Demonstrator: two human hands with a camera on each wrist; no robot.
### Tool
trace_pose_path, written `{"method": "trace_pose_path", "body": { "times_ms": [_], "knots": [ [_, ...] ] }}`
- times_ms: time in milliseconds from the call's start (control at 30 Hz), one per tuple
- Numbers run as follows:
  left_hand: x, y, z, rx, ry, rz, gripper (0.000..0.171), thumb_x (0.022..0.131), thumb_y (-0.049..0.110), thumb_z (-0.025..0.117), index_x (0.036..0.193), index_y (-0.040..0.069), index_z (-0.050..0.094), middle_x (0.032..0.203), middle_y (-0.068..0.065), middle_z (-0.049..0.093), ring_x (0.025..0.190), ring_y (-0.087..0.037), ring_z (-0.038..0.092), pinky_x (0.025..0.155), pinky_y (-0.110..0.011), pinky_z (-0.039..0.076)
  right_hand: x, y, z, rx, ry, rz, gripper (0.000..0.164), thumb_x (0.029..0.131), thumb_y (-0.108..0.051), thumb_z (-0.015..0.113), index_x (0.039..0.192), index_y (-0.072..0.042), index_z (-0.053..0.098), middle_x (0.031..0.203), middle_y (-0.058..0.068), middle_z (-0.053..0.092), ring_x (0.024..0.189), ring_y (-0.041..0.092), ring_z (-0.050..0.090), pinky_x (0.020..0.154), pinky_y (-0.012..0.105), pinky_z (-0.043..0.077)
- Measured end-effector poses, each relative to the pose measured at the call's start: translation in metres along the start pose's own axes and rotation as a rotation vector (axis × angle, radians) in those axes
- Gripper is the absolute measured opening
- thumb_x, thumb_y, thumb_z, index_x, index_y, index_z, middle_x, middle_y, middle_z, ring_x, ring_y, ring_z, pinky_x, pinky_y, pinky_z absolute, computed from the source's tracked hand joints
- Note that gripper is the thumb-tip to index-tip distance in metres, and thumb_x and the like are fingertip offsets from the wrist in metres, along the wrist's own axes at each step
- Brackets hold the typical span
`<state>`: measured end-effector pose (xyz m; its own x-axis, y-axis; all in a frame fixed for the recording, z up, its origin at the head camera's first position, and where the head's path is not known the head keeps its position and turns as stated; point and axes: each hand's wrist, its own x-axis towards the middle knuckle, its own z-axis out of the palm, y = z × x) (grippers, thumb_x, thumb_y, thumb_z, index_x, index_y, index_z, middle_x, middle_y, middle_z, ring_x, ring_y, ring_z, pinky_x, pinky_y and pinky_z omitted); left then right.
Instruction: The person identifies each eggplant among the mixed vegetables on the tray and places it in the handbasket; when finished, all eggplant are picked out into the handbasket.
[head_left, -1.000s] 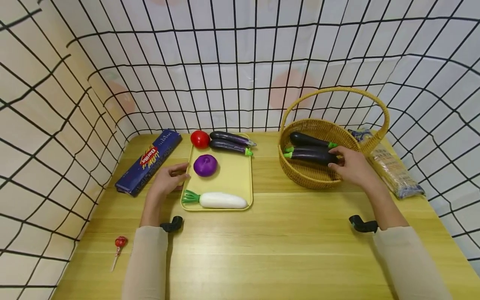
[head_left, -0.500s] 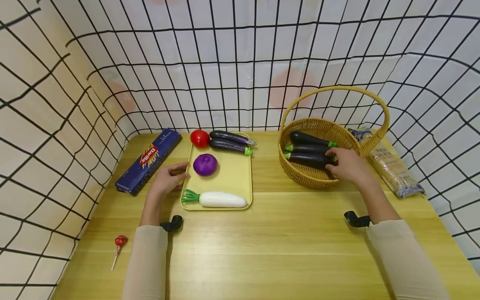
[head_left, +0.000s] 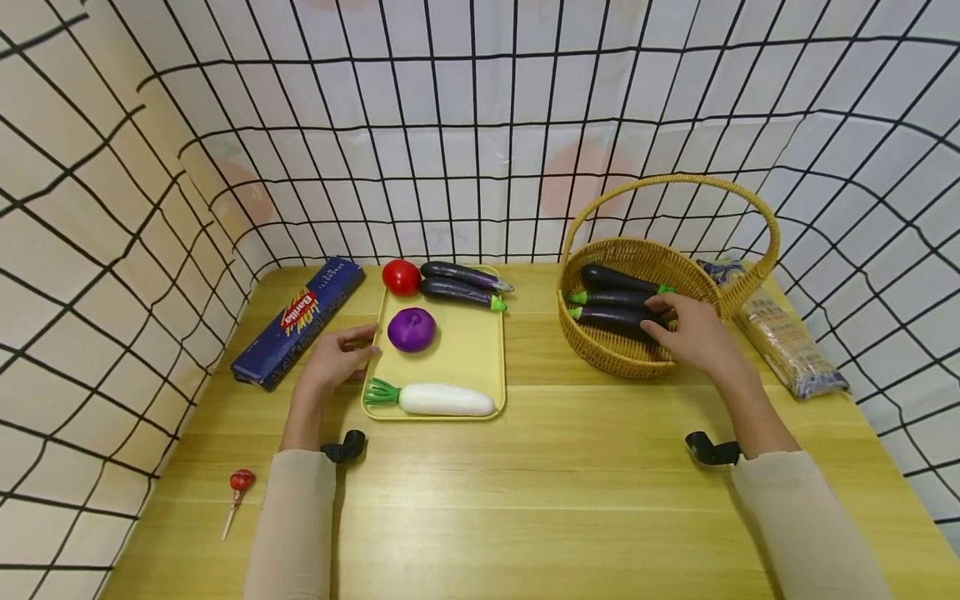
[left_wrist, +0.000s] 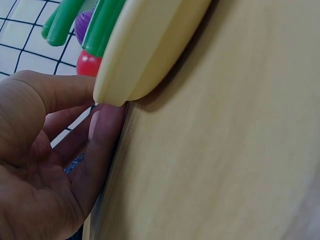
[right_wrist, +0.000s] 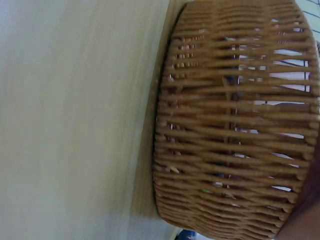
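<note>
A wicker basket (head_left: 600, 354) on the right holds three dark eggplants. My right hand (head_left: 697, 333) reaches over its right side, thumb and fingers about the right end of the nearest eggplant (head_left: 611, 317). The middle eggplant (head_left: 611, 298) lies just behind, and the rear eggplant (head_left: 611, 277) farthest back. The right wrist view mostly shows the woven wall (right_wrist: 235, 120), which hides the fingers. My left hand (head_left: 333, 362) pinches the left rim of a yellow tray (left_wrist: 150, 45), thumb and fingers at its edge. On the tray are a white radish (head_left: 446, 400) and a purple vegetable (head_left: 411, 330).
A tomato (head_left: 401, 277) and two slim eggplants (head_left: 461, 292) lie along the tray's back edge. A blue Barilla spaghetti box (head_left: 300, 321) sits left, a lollipop (head_left: 240, 492) nearer. A plastic pasta bag (head_left: 791, 342) lies right of the basket. Black wire grid (head_left: 487, 150) walls the table.
My right hand has shifted slightly left, and the right end of the nearest eggplant has come down toward the basket's front. The left hand and tray have stayed put.
</note>
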<state>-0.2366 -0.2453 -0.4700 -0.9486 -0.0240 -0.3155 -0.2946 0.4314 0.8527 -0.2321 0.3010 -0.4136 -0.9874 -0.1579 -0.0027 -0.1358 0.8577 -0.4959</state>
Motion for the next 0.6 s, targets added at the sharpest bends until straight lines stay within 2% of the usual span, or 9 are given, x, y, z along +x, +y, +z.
{"method": "trace_pose_path", "body": {
  "times_ms": [233, 400, 467, 600],
  "knots": [
    [0.0, 0.002, -0.001, 0.006, -0.009, 0.003, 0.049, 0.092, 0.024, 0.068, 0.139, 0.028, 0.055, 0.144, -0.001, 0.052, 0.114, -0.025, 0.054, 0.079, -0.031, 0.059, -0.001, -0.018, 0.014, 0.127, 0.132, -0.061, 0.044, 0.097, -0.039, 0.058, 0.131, -0.011, 0.056, 0.123, 0.015, 0.062, 0.106, 0.03, 0.059, 0.085, 0.046, 0.051],
    [-0.002, 0.001, -0.001, 0.001, -0.018, 0.011, 0.048, 0.092, 0.023, 0.067, 0.139, 0.027, 0.055, 0.144, -0.001, 0.052, 0.115, -0.026, 0.054, 0.079, -0.031, 0.059, 0.003, -0.048, 0.025, 0.238, 0.166, -0.112, 0.039, 0.095, -0.04, 0.06, 0.128, -0.018, 0.059, 0.116, 0.007, 0.066, 0.101, 0.02, 0.062, 0.082, 0.025, 0.052],
    [-0.002, 0.001, -0.001, -0.008, -0.018, 0.011, 0.049, 0.092, 0.023, 0.068, 0.139, 0.027, 0.055, 0.144, -0.001, 0.052, 0.115, -0.026, 0.054, 0.079, -0.031, 0.06, 0.007, -0.062, 0.028, 0.275, 0.168, -0.139, 0.038, 0.095, -0.04, 0.06, 0.127, -0.019, 0.059, 0.115, 0.004, 0.067, 0.1, 0.017, 0.062, 0.08, 0.021, 0.051],
    [-0.003, 0.002, -0.001, -0.016, -0.019, 0.009, 0.049, 0.092, 0.023, 0.068, 0.139, 0.026, 0.055, 0.145, -0.001, 0.051, 0.116, -0.025, 0.054, 0.079, -0.031, 0.06, 0.016, -0.091, 0.037, 0.349, 0.152, -0.189, 0.037, 0.094, -0.04, 0.061, 0.126, -0.019, 0.059, 0.114, 0.002, 0.066, 0.099, 0.015, 0.062, 0.083, 0.027, 0.054]
  ]
}}
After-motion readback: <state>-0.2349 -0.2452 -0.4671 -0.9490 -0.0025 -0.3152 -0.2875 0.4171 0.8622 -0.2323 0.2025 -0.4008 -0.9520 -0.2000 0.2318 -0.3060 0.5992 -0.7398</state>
